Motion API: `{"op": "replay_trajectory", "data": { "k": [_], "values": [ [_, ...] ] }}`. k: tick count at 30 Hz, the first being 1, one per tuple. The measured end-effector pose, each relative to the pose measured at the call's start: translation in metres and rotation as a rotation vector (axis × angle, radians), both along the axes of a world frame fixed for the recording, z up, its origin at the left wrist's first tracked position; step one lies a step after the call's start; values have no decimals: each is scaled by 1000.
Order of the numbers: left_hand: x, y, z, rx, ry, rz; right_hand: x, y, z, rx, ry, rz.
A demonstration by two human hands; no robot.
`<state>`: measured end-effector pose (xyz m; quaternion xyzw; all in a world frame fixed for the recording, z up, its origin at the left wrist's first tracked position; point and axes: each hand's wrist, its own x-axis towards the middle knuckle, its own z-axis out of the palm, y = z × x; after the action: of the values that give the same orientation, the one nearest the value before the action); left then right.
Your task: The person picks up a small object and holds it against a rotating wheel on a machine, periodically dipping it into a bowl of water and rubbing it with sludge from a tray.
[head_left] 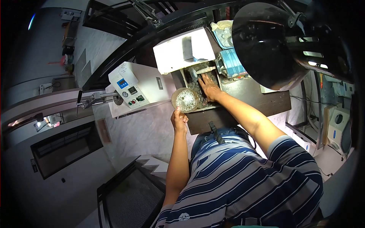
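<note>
Our left hand [179, 121] grasps the round dish [185, 99] at the open box's [210, 108] near-left corner; right hand [209, 89] spread, ungrasping, inside the box. We judge one-sided hold risks tipping the dish.

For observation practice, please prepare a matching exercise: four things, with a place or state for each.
1. bare left hand
2. bare right hand
3. glossy black lampshade
4. boxy white cabinet

A. upper right of the picture
B. bears a blue display
C. holds a round, shallow dish
D. spread over grey, grainy debris

Pairs: 1-C, 2-D, 3-A, 4-B
</note>
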<state>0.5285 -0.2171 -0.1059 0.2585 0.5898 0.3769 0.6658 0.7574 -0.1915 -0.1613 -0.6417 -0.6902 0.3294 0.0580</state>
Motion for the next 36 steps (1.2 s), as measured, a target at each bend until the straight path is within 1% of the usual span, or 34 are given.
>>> {"op": "replay_trajectory", "data": {
  "k": [1,2,4,6,8,10,11,12,14,15,18,19,20,22,23,24,26,27,28,29,30,31,32,34,36],
  "values": [
    [-1,0,1,-6,-49,-11,-1,4,3,-19,3,-30],
    [-2,0,2,-7,-45,-6,-1,7,6,-39,7,-59],
    [-2,0,9,22,-31,-19,-5,17,-5,-55,-5,-21],
    [-2,0,16,21,-25,-11,-11,27,-9,-82,-49,127],
    [-3,-1,22,20,-19,-9,-16,28,-7,-99,-18,150],
    [-3,-1,25,22,-88,30,-17,24,-5,-79,15,228],
    [-3,-2,27,26,-91,25,-17,17,-12,-13,25,232],
    [-4,-3,27,22,-107,24,-19,10,-16,-9,21,225],
    [-4,-2,24,25,-130,17,-22,-1,-25,89,29,319],
    [-3,-3,24,16,-119,19,-24,-9,-26,188,29,263],
    [-2,-4,23,4,-101,22,-30,-13,-26,167,-38,260],
    [-2,-5,24,-2,-92,25,-27,-14,-25,235,-61,259],
    [-3,-5,25,1,-91,25,-23,-14,-25,238,-61,258],
    [-1,-6,29,-15,-92,16,-7,-10,-18,178,-262,197],
    [0,-7,32,-8,-82,14,-2,-9,-15,188,-410,150],
    [0,-7,31,-11,-82,18,8,-3,3,-24,-439,139],
    [-1,-9,29,-2,-104,9,10,2,22,-118,-393,92],
    [0,-11,30,-6,-103,11,5,1,14,-95,-496,135],
    [0,-12,32,-4,-111,0,0,2,0,-97,-494,135],
    [1,-11,34,0,-121,-11,-4,4,-14,-72,-447,60],
    [0,-11,33,1,-122,-8,-5,6,-16,-45,-401,-12],
    [-2,-12,31,7,-121,-10,-5,2,-17,48,-486,8],
    [-3,-12,30,12,-121,-12,-1,2,-18,49,-488,10],
    [-3,-12,31,21,-132,-6,11,6,-18,61,-410,80],
    [-3,-12,32,26,-140,1,15,3,-20,115,-377,41]
  ]
}}
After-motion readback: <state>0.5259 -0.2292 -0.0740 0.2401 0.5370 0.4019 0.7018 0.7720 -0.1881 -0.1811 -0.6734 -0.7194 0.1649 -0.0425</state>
